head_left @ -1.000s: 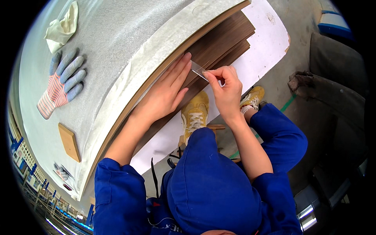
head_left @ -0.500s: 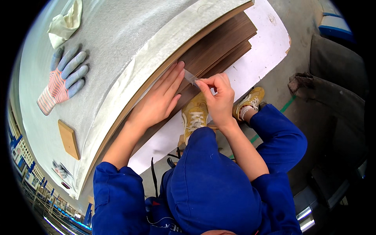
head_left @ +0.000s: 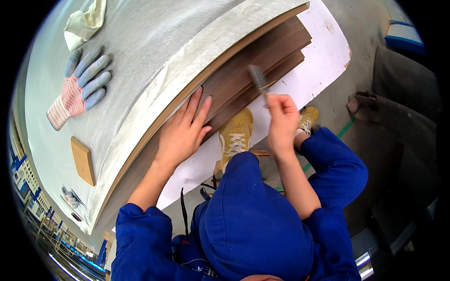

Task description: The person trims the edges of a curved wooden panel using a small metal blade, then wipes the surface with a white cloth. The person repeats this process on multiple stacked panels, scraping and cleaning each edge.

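Note:
My left hand lies with fingers spread on the dark brown wood-grain boards, its fingertips near the edge of the tabletop above them. To its right, my right hand is raised over the boards' near side, thumb and fingers pinched together. They grip one end of a narrow, greyish, see-through strip, which looks like tape or film and is blurred by motion. The strip stands out from the fingertips toward the boards. The boards are stacked unevenly, with stepped ends at the far right.
On the grey-white covered table lie a striped glove, a white cloth and a small wooden block. A white panel lies under the boards. My yellow shoes are beside it. Dark covered items stand at right.
My right hand has moved right and slightly down, carrying the strip away from my left hand. My left hand has drawn back toward me and its fingers have spread.

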